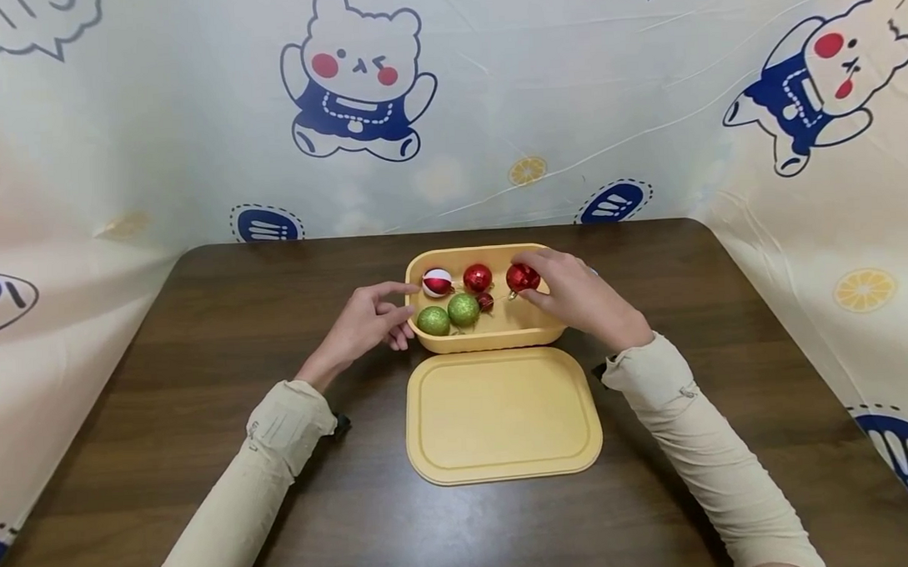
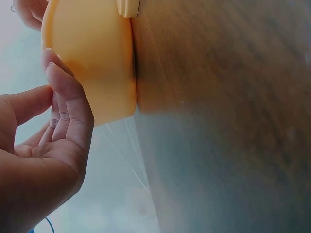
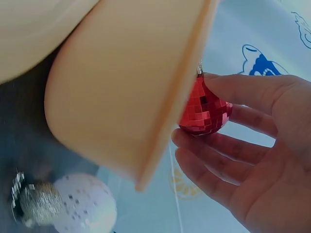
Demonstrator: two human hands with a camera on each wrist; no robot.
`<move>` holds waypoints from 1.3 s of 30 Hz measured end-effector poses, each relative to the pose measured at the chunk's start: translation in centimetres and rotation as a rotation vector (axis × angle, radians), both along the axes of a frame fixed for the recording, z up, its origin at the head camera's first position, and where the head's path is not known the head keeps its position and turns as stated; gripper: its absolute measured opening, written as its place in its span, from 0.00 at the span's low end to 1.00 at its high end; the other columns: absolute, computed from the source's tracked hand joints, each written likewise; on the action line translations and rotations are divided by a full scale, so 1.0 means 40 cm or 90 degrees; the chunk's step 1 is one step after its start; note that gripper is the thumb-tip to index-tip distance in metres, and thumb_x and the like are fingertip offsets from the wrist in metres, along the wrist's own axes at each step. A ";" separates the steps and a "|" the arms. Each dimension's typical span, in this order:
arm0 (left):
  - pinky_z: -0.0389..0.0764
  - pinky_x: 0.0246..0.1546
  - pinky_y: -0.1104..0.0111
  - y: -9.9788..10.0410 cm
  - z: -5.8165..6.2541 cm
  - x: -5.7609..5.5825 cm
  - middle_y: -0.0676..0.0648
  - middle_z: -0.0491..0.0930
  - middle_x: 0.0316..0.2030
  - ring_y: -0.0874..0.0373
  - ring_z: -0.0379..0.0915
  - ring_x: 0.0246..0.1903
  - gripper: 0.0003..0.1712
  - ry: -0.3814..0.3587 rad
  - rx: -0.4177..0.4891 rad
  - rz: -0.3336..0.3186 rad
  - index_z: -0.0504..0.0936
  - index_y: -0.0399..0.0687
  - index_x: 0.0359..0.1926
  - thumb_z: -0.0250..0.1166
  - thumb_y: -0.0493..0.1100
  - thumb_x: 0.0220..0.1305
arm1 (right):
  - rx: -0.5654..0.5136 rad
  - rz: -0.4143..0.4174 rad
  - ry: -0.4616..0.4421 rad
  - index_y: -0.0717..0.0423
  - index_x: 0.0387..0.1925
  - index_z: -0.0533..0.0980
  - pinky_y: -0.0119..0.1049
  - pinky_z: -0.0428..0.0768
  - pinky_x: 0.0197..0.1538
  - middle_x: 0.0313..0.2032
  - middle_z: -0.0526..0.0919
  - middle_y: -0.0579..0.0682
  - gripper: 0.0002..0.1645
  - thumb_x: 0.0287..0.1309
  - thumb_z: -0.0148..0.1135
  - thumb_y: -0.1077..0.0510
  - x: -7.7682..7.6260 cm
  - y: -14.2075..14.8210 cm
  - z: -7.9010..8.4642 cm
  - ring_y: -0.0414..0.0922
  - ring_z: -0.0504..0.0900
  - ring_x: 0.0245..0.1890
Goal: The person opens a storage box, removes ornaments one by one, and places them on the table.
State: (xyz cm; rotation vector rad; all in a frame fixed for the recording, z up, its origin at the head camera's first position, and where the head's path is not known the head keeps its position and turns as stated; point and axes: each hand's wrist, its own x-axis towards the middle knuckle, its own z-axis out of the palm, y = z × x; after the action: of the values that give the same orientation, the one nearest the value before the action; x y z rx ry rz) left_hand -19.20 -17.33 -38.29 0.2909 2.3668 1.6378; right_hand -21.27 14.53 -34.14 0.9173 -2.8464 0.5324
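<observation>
A yellow plastic box (image 1: 493,341) stands open toward the back of the table. Inside lie a red-and-white bauble (image 1: 436,282), a shiny red bauble (image 1: 477,278), a small dark red one (image 1: 485,302) and two glittery green baubles (image 1: 463,310). My right hand (image 1: 578,294) pinches a red mirror-tiled bauble (image 3: 206,109) between thumb and fingers at the box's right end, just over the rim. At the left end, my left hand (image 1: 364,324) touches the rim with its fingertips, the fingers loosely bent along the outer wall (image 2: 97,63).
The flat yellow lid (image 1: 504,415) lies on the brown table (image 1: 202,392) directly in front of the box. Beyond the box's right side, a white speckled bauble (image 3: 85,204) and a silver bauble (image 3: 41,204) show in the right wrist view. A printed curtain (image 1: 485,90) hangs behind the table.
</observation>
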 end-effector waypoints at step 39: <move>0.85 0.23 0.62 0.002 -0.001 0.001 0.28 0.82 0.28 0.49 0.79 0.19 0.23 0.005 -0.005 0.002 0.72 0.37 0.66 0.59 0.35 0.72 | -0.051 -0.081 0.033 0.60 0.59 0.75 0.51 0.81 0.51 0.51 0.82 0.59 0.26 0.60 0.70 0.59 0.029 0.150 0.031 0.53 0.80 0.46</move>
State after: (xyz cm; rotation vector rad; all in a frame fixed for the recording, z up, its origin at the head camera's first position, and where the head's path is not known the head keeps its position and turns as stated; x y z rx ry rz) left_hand -19.17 -17.27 -38.32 0.2938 2.3791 1.6319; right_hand -20.10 20.54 -32.88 0.7210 -2.7905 0.5934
